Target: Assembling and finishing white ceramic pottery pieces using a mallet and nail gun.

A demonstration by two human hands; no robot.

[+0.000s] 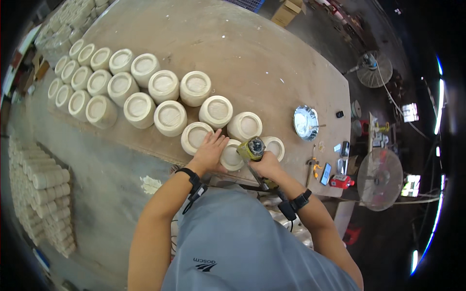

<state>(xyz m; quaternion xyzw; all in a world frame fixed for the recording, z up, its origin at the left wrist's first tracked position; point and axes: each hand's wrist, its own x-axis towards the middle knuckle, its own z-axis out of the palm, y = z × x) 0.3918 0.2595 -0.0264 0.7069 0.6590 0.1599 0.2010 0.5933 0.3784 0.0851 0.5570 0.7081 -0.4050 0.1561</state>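
Note:
Round pale pot-like pieces with recessed tops stand in staggered rows on the worktable. My left hand is against the left side of one near-edge piece, fingers along its far side and thumb toward its near side. Its fingertips also lie by the rim of the neighbouring piece. My right hand is closed round the grip of a yellow-green nail gun, held over the right side of the piece my left hand holds. Another piece is partly hidden behind the tool and hand. The tool's tip is hidden.
A shiny metal bowl sits to the right on the table. Near it lie a hammer, a phone and a red container. Stacked pale pieces stand on the floor at left. Fans stand beyond the right edge.

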